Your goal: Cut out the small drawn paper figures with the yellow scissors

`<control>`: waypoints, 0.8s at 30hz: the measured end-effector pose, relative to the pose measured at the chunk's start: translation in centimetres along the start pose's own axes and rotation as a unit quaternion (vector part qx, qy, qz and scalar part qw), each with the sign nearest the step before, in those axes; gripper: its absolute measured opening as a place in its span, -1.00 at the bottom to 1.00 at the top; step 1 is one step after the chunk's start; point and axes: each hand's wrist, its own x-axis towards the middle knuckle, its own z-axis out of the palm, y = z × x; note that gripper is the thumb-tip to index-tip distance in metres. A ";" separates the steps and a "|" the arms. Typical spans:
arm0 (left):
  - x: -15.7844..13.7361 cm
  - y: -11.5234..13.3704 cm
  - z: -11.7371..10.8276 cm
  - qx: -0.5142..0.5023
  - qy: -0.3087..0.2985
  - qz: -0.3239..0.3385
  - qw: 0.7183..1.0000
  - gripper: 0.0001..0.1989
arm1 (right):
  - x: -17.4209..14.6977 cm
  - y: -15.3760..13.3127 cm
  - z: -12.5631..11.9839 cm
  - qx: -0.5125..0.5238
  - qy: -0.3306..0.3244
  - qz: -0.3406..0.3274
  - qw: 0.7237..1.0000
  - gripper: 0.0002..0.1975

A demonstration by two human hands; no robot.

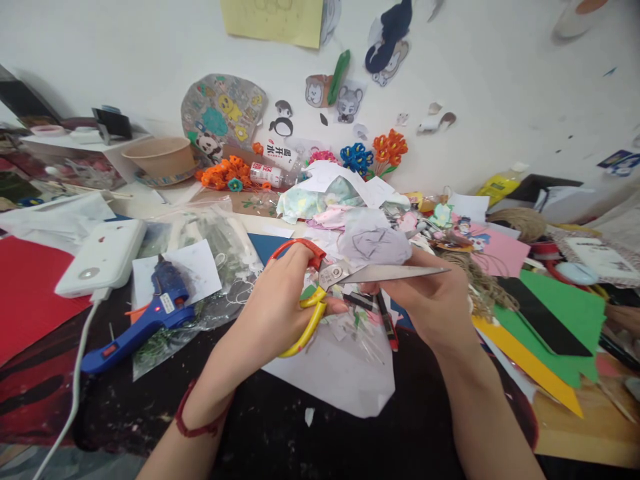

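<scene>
In my left hand (280, 300) is a pair of scissors (333, 275) with one red-orange and one yellow handle. Its blades point right and look slightly parted. A rounded piece of white paper (374, 241) with pencil lines on it is pinched in my right hand (433, 300), just above the blades. The fingertips of that hand are partly hidden behind the blades. Below both hands lies a larger white sheet (345, 377) with paper scraps and a dark red-and-black pen (387, 323) on or near it.
A blue hot glue gun (160, 310) rests at left on paper and a clear plastic bag (215, 230). Beside it stands a white box-shaped device (103, 257) with a cable. Green paper (565, 313) and a dark phone-like slab (545, 317) lie right. Paper piles and orange flowers (227, 175) line the wall.
</scene>
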 end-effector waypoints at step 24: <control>0.1 -0.1 0.0 0.036 0.047 -0.043 0.997 -0.64 | -0.1 -0.4 0.4 -0.101 -0.013 0.016 0.995 -0.89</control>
